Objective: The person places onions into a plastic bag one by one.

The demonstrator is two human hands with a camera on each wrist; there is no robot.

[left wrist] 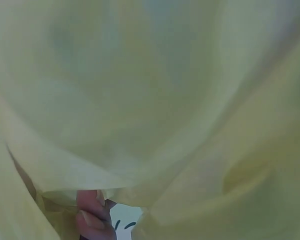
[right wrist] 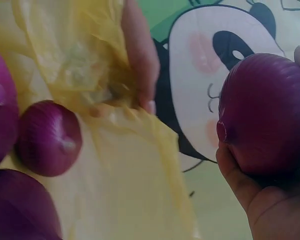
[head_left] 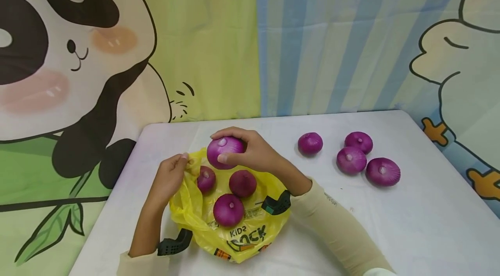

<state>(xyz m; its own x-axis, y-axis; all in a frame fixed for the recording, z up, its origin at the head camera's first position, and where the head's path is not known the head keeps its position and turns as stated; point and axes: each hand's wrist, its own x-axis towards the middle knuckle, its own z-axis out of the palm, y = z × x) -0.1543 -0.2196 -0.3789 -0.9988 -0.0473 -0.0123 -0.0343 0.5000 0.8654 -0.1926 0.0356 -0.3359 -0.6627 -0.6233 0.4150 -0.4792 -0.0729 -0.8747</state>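
Observation:
My right hand [head_left: 250, 148] grips a purple onion [head_left: 224, 151] above the far rim of a yellow plastic bag [head_left: 254, 241]. In the right wrist view that held onion [right wrist: 265, 115] rests against the palm, with the fingers around it. My left hand [head_left: 169, 176] pinches the bag's left rim, keeping the mouth spread. Three onions lie in the bag: one at the front [head_left: 228, 210], one behind it [head_left: 243, 183] and one at the left [head_left: 206, 179], partly covered by the bag. Yellow film fills most of the left wrist view, where two fingertips [left wrist: 92, 215] show.
On the white table [head_left: 312, 241], several onions stand to the right: a single one [head_left: 310, 143] and a cluster close together [head_left: 351, 160]. Dark camera mounts [head_left: 175, 242] sit at both wrists. A printed cloth [head_left: 218, 41] with a panda hangs behind the table.

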